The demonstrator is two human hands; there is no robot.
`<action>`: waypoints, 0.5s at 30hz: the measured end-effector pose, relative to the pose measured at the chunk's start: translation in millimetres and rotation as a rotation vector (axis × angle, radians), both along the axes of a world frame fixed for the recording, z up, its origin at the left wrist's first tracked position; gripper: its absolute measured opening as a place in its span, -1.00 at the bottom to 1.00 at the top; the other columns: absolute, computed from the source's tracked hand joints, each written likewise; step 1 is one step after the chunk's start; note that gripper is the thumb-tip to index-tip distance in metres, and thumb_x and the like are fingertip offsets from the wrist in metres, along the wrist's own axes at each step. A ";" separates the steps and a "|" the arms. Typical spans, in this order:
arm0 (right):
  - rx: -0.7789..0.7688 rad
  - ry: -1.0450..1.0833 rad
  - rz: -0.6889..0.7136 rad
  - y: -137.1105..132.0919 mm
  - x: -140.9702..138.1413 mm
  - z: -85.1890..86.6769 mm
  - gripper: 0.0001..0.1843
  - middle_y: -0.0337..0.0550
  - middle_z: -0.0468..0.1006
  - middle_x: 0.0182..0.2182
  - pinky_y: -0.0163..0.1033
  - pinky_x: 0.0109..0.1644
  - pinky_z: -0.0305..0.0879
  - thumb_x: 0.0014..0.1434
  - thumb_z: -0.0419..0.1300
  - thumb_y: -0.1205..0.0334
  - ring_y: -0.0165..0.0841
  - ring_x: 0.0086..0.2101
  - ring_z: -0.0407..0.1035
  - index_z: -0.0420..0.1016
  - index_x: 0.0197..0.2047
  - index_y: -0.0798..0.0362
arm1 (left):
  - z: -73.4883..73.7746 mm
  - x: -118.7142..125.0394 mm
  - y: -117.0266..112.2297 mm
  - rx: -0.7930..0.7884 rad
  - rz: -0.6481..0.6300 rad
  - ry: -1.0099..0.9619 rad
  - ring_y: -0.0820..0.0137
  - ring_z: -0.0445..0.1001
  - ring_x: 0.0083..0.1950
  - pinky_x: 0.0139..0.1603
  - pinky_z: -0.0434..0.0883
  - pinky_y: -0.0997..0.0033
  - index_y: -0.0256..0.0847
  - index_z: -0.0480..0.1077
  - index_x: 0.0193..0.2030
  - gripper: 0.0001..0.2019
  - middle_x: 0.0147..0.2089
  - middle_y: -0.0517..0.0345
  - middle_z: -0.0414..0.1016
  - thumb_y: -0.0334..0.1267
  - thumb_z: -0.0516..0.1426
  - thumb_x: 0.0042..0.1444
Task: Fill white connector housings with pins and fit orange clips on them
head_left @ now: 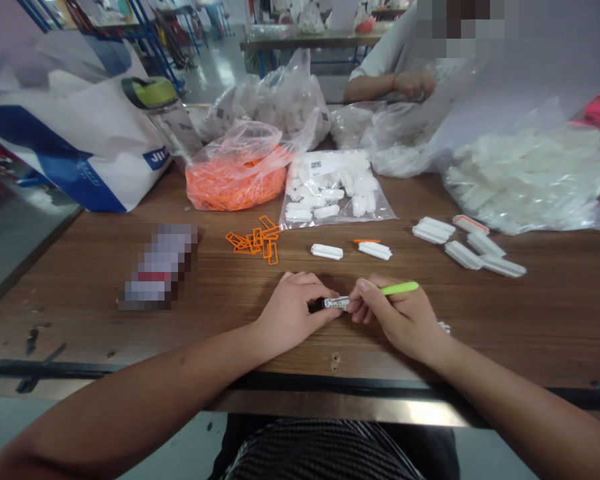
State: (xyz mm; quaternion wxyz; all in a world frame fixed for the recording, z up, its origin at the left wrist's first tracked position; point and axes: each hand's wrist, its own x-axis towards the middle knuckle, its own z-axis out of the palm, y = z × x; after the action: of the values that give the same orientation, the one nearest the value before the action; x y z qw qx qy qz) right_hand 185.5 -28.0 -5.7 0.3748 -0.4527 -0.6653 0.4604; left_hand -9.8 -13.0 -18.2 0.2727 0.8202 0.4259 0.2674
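Note:
My left hand (293,310) is curled on the wooden table (220,293), pinching a small white plastic part (336,303) at its left end. My right hand (397,317) grips a green-handled tool (400,288) like a pen, its tip against the same white part. Just beyond my hands lie two loose white parts (327,251) (375,250) and a thin orange strip (366,241). A small pile of orange clips (256,241) lies to the left of them.
Bags at the back: orange clips (237,177), white parts (330,187), a large one at right (525,177). Several white pieces (467,245) lie right. A blue-white bag (75,133) and a bottle (165,113) stand left. Another person's arm (390,83) rests across the table.

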 end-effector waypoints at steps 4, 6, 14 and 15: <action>-0.007 0.010 -0.001 -0.1 -1.0 -1.6 -0.62 -0.24 0.51 -0.56 -0.39 -0.50 0.37 0.33 0.03 0.07 -0.50 -0.57 0.41 0.46 -0.42 0.09 | 0.1 0.1 -0.3 0.003 0.011 0.004 0.35 0.48 -0.24 -0.17 0.22 0.28 -0.11 0.53 -0.26 -0.89 -0.32 0.21 0.56 -0.17 0.26 0.09; -0.029 0.017 -0.009 0.5 -1.9 -2.0 -0.61 -0.23 0.51 -0.56 -0.40 -0.51 0.36 0.33 0.02 0.06 -0.50 -0.57 0.41 0.46 -0.42 0.10 | 0.4 0.0 -0.7 -0.003 0.009 0.005 0.35 0.48 -0.24 -0.16 0.22 0.28 -0.11 0.53 -0.26 -0.90 -0.31 0.21 0.57 -0.18 0.26 0.10; -0.081 0.030 -0.032 1.5 -2.1 -0.5 -0.58 -0.22 0.51 -0.56 -0.41 -0.56 0.30 0.32 0.02 0.00 -0.50 -0.58 0.40 0.45 -0.42 0.10 | 0.9 0.0 -0.2 -0.016 0.008 -0.005 0.35 0.48 -0.24 -0.16 0.23 0.27 -0.11 0.54 -0.25 -0.90 -0.31 0.21 0.57 -0.19 0.26 0.10; -0.079 0.043 -0.038 1.2 -1.7 -0.5 -0.58 -0.21 0.51 -0.56 -0.41 -0.56 0.30 0.32 0.03 -0.01 -0.49 -0.59 0.40 0.46 -0.42 0.10 | 1.0 0.0 -0.2 -0.017 0.006 -0.003 0.35 0.48 -0.24 -0.16 0.23 0.27 -0.11 0.54 -0.25 -0.90 -0.31 0.20 0.57 -0.19 0.26 0.10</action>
State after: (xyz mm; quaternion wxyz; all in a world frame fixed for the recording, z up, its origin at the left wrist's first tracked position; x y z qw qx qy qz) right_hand 183.8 -26.8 -6.2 0.3795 -0.4696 -0.6298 0.4886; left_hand -9.8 -13.3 -17.2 0.2796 0.8161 0.4301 0.2660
